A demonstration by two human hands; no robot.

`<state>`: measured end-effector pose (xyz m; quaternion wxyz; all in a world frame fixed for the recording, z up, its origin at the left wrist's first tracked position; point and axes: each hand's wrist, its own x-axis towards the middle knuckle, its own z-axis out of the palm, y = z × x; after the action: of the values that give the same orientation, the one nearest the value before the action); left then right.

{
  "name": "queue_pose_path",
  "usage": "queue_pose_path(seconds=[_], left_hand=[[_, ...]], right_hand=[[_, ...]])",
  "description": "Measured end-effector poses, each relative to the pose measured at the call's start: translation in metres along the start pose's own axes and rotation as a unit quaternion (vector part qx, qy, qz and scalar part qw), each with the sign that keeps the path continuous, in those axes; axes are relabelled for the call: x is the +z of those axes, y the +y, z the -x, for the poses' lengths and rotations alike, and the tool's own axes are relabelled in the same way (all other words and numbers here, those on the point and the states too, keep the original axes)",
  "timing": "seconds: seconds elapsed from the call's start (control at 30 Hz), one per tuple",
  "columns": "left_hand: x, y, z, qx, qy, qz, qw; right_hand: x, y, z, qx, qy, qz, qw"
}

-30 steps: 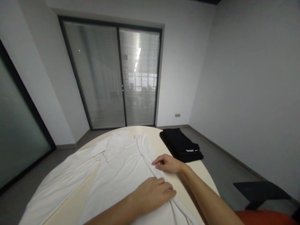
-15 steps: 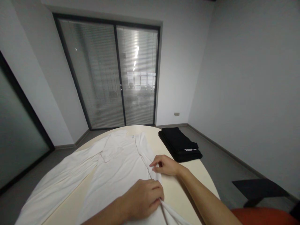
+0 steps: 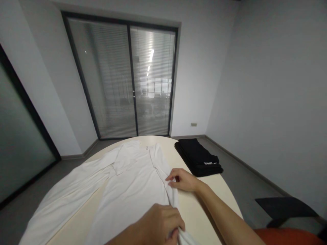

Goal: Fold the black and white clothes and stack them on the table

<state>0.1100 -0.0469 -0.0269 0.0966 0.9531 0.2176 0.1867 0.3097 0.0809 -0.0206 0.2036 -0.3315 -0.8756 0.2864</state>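
A white long-sleeved shirt (image 3: 133, 183) lies spread on the round table, its collar end toward the far edge. One sleeve stretches down the left side, while the right side is folded inward over the body. My left hand (image 3: 165, 223), low in the view, is closed on the folded right part, and loose cloth trails from it toward me. Slightly farther away, my right hand (image 3: 184, 180) pinches the same folded strip at the shirt's right edge with thumb and fingers.
A stack of folded black clothes (image 3: 199, 158) with small white lettering sits at the table's right edge. The pale round table (image 3: 224, 194) curves away there. Beyond it are a black armrest (image 3: 286, 207) and an orange seat (image 3: 288, 236). Glass panels with blinds (image 3: 112, 85) stand behind.
My left hand has moved slightly down and to the right with the cloth. My right hand stays at nearly the same spot on the shirt's edge. The view has shifted a little.
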Motion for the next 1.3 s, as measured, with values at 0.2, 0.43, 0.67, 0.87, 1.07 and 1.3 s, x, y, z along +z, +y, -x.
queue_pose_path(seconds=[0.2, 0.43, 0.67, 0.87, 1.07, 1.3], left_hand=[[0.003, -0.004, 0.006, 0.078, 0.013, -0.095, 0.992], [0.021, -0.001, 0.000, 0.138, 0.015, -0.098, 0.985], [0.031, -0.002, 0.000, 0.154, 0.039, -0.044, 0.986], [0.033, -0.004, 0.002, 0.155, 0.026, -0.065, 0.985], [0.037, -0.004, 0.002, 0.133, -0.005, -0.035, 0.990], [0.042, -0.003, 0.004, 0.064, 0.005, 0.057, 0.996]], right_hand=[[0.004, -0.019, -0.006, 0.080, 0.051, 0.102, 0.990], [0.018, -0.041, -0.023, 0.125, 0.072, 0.204, 0.968], [0.021, -0.051, -0.051, 0.178, 0.038, 0.283, 0.942], [0.017, -0.050, -0.070, 0.202, 0.088, 0.186, 0.958], [0.034, -0.052, -0.080, 0.218, 0.068, 0.241, 0.943], [0.038, -0.059, -0.108, 0.210, 0.068, 0.319, 0.922]])
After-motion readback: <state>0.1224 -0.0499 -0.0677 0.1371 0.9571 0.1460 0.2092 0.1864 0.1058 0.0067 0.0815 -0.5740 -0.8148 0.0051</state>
